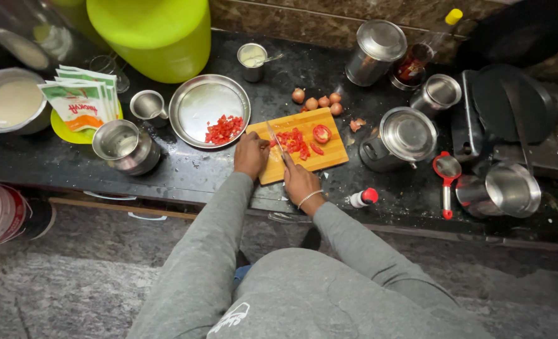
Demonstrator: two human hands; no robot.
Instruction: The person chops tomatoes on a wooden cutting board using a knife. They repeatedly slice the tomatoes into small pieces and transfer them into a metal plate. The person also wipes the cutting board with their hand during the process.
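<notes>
Head camera view, looking down: the right hand [299, 180] grips a knife [274, 139] whose blade runs away from the body, up the wooden cutting board [329, 152]. The left hand [251, 154], loosely curled, rests at the board's left edge, touching it. Chopped tomato [294, 142] lies just right of the blade, a tomato half [321, 133] beyond, on the dark surface [184, 176].
</notes>
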